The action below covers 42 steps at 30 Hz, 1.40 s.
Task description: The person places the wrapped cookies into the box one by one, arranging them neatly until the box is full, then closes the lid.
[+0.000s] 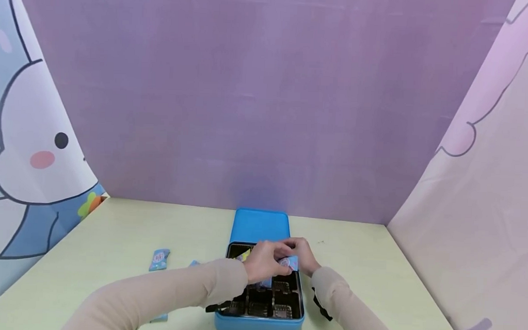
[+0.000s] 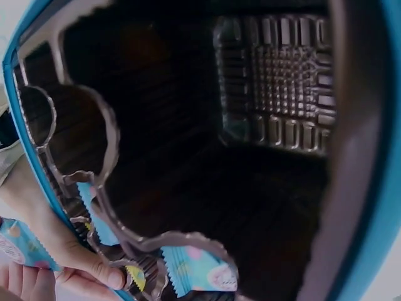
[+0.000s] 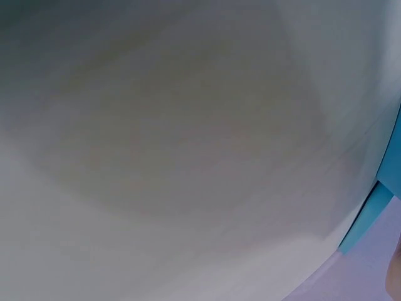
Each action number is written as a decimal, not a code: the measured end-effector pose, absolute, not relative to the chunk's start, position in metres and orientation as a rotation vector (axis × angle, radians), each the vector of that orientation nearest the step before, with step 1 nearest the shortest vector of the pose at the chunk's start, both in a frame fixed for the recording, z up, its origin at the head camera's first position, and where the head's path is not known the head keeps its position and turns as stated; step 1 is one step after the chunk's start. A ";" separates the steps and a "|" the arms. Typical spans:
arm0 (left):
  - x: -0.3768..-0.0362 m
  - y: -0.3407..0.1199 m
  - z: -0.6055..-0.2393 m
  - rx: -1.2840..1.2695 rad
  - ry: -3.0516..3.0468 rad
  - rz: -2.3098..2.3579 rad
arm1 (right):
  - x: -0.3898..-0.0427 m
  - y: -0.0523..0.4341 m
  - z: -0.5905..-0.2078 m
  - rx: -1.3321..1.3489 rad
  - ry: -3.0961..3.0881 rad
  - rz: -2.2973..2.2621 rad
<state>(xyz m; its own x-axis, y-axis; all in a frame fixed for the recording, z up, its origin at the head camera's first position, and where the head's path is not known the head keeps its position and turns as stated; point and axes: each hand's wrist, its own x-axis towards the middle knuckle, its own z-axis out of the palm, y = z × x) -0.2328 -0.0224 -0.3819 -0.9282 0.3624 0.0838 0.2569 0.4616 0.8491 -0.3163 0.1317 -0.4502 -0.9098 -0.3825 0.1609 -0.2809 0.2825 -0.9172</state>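
A blue tin [image 1: 258, 326] with a dark divided tray [image 1: 259, 301] inside stands open, its lid [image 1: 260, 225] tipped back behind it. Over the tray, my left hand [image 1: 265, 262] pinches a light-blue wrapped candy [image 1: 288, 263] close to the right rim. My right hand [image 1: 303, 254] holds the tin's far right side; in the left wrist view its thumb [image 2: 103, 269] lies over the rim with the fingers outside. Inside the tray are a yellow-wrapped candy [image 1: 244, 255] and a blue-wrapped candy [image 1: 266, 283], partly hidden by the left hand.
On the pale table [image 1: 351, 284], left of the tin, lie a blue candy [image 1: 159, 259], another candy [image 1: 194, 263] mostly behind the left sleeve, and a third candy [image 1: 159, 317] nearer the front. A purple backdrop [image 1: 266, 111] rises behind the table, with printed side panels.
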 end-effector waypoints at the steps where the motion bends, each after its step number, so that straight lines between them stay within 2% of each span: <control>1: -0.233 -0.022 -0.382 0.547 2.584 1.483 | -0.316 0.131 -0.450 -0.644 2.447 -1.709; 12: -0.234 -0.021 -0.395 0.533 2.534 1.498 | -0.307 0.130 -0.442 -0.663 2.403 -1.688; 20: -0.238 -0.020 -0.404 0.528 2.516 1.512 | -0.315 0.130 -0.454 -0.585 2.520 -1.609; 27: -0.241 -0.021 -0.404 0.531 2.518 1.532 | -0.316 0.131 -0.453 -0.650 2.484 -1.653; 35: -0.240 -0.020 -0.401 0.483 2.520 1.541 | -0.306 0.128 -0.435 -0.671 2.482 -1.633; 42: -0.243 -0.016 -0.405 0.461 2.491 1.563 | -0.319 0.131 -0.453 -0.653 2.567 -1.571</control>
<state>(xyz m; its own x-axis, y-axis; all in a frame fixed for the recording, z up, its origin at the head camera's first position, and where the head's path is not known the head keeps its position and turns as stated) -0.2425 -0.0163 -0.4049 -0.9388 0.3435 0.0242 0.1712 0.4045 0.8984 -0.3193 0.1307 -0.4525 -0.9083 -0.3846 0.1646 -0.3215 0.3900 -0.8628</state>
